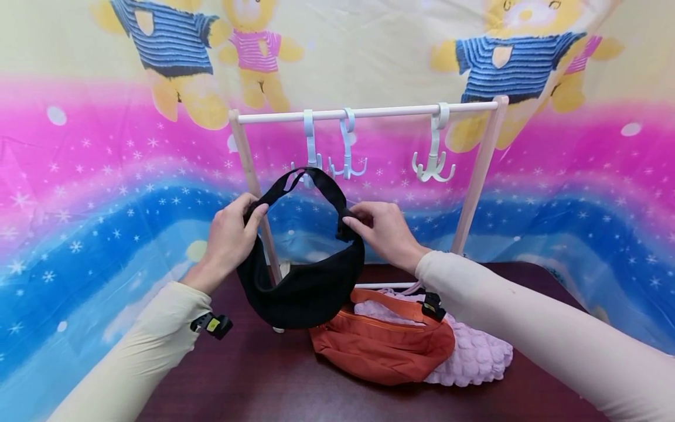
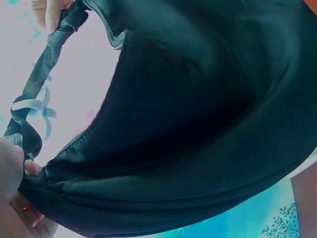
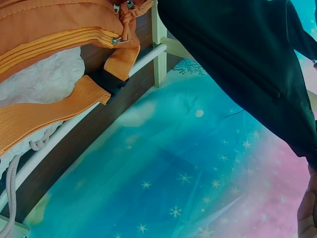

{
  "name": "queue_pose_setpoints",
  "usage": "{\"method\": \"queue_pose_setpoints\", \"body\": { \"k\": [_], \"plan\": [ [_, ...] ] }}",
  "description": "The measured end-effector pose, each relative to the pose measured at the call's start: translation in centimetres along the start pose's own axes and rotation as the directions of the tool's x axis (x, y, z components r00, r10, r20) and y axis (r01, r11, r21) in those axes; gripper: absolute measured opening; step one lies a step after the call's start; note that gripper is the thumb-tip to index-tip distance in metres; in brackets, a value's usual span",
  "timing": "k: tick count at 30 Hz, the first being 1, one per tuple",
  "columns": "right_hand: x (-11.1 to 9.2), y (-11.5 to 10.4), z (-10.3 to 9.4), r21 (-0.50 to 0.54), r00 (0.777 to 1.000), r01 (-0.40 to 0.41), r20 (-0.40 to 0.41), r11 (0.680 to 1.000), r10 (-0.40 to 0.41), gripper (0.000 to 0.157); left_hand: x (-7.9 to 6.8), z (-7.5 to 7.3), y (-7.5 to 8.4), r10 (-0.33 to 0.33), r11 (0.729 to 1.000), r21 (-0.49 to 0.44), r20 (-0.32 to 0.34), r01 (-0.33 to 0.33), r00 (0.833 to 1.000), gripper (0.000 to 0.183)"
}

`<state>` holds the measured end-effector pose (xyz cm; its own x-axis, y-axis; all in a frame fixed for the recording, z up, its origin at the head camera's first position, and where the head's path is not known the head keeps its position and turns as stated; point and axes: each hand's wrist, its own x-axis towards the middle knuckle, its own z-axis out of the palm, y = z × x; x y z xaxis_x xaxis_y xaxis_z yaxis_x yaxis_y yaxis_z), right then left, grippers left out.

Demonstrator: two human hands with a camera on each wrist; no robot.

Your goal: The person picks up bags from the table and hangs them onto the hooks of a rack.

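Note:
A black crossbody bag (image 1: 306, 293) hangs in the air between both hands, its strap arched upward. My left hand (image 1: 234, 231) pinches the strap where it meets the bag's left end. On the other side, my right hand (image 1: 387, 231) grips the strap near the bag's right end. The top of the strap overlaps the lower part of a pale blue hook hanger (image 1: 309, 135) in the head view; whether they touch, I cannot tell. In the left wrist view the bag's black body (image 2: 198, 129) fills most of the picture. Its lower side shows in the right wrist view, as black cloth (image 3: 237, 59).
A wooden rack with a white bar (image 1: 390, 110) stands on the dark red table (image 1: 227, 375). Another pale blue hanger (image 1: 348, 146) and a white one (image 1: 435, 146) hang from it. An orange waist bag (image 1: 379, 349) lies against a pink bubbly-textured bag (image 1: 480, 354).

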<state>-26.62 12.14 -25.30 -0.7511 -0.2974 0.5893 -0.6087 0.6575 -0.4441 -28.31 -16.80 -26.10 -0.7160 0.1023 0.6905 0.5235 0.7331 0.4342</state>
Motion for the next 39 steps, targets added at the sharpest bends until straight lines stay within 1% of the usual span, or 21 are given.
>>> {"method": "queue_pose_setpoints", "body": {
  "k": [8, 17, 24, 39],
  "plan": [
    [-0.22, 0.09, 0.18, -0.001, 1.000, -0.018, 0.021, 1.000, 0.018, 0.022, -0.22, 0.23, -0.19, -0.016, 1.000, -0.008, 0.015, 0.016, 1.000, 0.025],
    [-0.48, 0.33, 0.48, 0.029, 0.999, -0.032, 0.037, 0.999, 0.031, 0.020, -0.57, 0.38, -0.31, -0.012, 1.000, -0.002, 0.019, 0.012, 1.000, 0.024],
    [-0.61, 0.27, 0.65, 0.022, 0.998, -0.038, 0.055, 0.999, 0.037, 0.021, -0.61, 0.46, -0.29, -0.011, 1.000, 0.002, 0.030, 0.010, 0.999, 0.023],
    [-0.69, 0.56, 0.95, 0.014, 0.995, -0.051, 0.091, 0.999, 0.050, 0.023, -0.70, 0.67, -0.38, -0.028, 1.000, 0.012, 0.054, 0.027, 0.998, 0.023]
  ]
}}
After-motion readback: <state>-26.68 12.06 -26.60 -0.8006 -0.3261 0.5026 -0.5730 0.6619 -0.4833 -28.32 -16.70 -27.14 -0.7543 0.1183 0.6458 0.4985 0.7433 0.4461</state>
